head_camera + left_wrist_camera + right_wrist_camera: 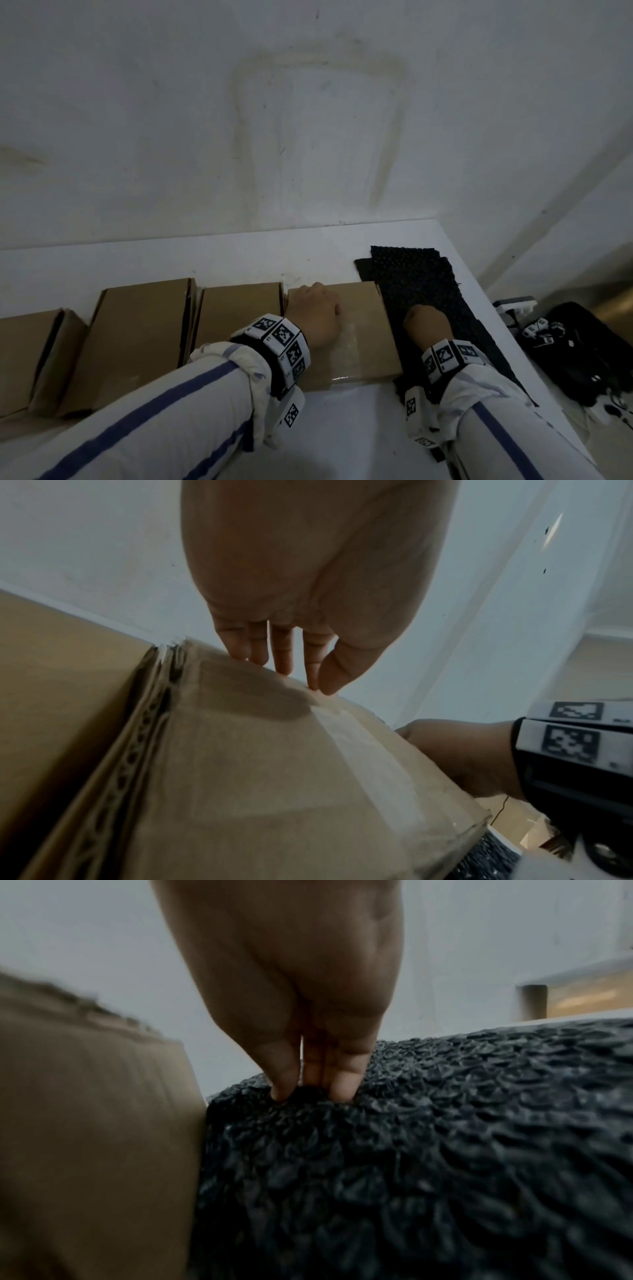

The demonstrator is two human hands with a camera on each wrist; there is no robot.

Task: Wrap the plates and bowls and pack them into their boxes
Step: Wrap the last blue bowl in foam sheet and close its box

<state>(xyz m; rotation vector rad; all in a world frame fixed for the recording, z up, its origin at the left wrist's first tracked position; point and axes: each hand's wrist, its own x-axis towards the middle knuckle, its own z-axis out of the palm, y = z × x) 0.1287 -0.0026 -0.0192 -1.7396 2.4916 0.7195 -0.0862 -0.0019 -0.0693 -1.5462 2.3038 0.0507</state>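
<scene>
On white table (342, 428): closed brown cardboard box (359, 329), clear tape along lid, w/ left hand (317, 313) fingertips resting on it; right hand (426, 325) pinching black textured mat (421, 274).

Hidden inside the taped box (363, 325) under the left hand (317, 313): contents, unseen. Left fingertips (284, 666) dropping past its far edge, tips out of sight. Right fingers (346, 1085) sunk into the black mat (431, 284), ends buried. Blurred cardboard just left of the right hand (291, 974). Far left of the left hand, end box (24, 356) cut by the frame edge.
</scene>
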